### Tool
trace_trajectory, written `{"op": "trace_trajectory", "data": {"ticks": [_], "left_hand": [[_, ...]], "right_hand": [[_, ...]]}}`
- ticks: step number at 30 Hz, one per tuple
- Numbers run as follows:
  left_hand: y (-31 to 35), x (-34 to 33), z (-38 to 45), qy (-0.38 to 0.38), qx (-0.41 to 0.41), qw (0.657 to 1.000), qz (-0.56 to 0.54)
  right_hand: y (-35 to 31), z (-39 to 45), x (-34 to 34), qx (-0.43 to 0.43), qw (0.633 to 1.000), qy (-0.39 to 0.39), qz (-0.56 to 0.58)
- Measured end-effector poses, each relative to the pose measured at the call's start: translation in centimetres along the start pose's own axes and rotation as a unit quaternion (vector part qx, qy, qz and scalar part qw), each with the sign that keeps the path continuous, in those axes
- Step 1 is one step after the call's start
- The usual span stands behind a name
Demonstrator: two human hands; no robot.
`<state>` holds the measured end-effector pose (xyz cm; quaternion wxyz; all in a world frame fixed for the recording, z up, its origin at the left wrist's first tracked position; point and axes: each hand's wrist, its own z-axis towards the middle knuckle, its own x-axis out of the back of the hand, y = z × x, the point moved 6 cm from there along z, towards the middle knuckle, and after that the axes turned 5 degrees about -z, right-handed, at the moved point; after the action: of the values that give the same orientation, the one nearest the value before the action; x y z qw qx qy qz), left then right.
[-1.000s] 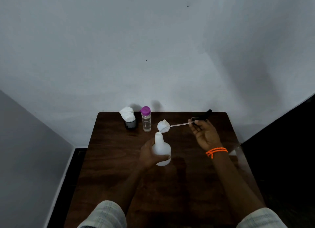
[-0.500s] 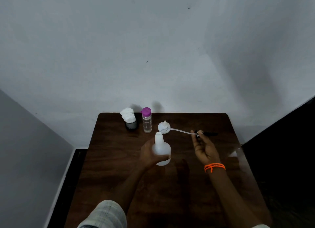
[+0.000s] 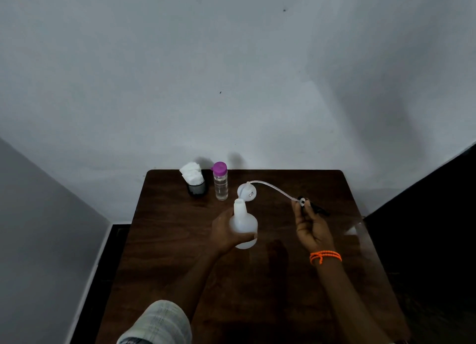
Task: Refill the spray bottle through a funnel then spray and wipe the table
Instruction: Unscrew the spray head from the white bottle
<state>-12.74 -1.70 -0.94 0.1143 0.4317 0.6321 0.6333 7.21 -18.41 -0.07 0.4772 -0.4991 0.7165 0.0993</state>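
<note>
A white spray bottle stands upright on the dark wooden table, its neck uncapped, and my left hand is wrapped around its body. My right hand pinches the black spray head, which is off the bottle and low over the table to the right. Its clear dip tube arcs left and ends over the white funnel, which lies on the table just behind the bottle. A clear refill bottle with a purple cap stands behind the funnel, to its left.
A black cup stuffed with white tissues stands at the table's back left, beside the refill bottle. A grey wall rises right behind the table. The floor drops away dark on both sides of the table.
My right hand has lowered the spray head toward the table and drawn it slightly nearer me, and the tube now curves down. My left hand and the bottle have stayed put.
</note>
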Motion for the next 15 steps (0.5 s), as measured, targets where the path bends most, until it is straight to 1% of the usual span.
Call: {"op": "trace_trajectory", "data": {"ticks": [2, 7, 15], "left_hand": [[0.25, 0.07, 0.12, 0.002, -0.008, 1.0, 0.004], [0.18, 0.34, 0.28, 0.004, -0.009, 1.0, 0.007], [0.23, 0.25, 0.44, -0.017, -0.011, 1.0, 0.023]], "right_hand": [[-0.1, 0.1, 0.39, 0.003, 1.0, 0.01, -0.008], [-0.42, 0.18, 0.57, 0.005, 1.0, 0.005, -0.004], [-0.53, 0.74, 0.08, 0.002, 1.0, 0.003, -0.002]]}}
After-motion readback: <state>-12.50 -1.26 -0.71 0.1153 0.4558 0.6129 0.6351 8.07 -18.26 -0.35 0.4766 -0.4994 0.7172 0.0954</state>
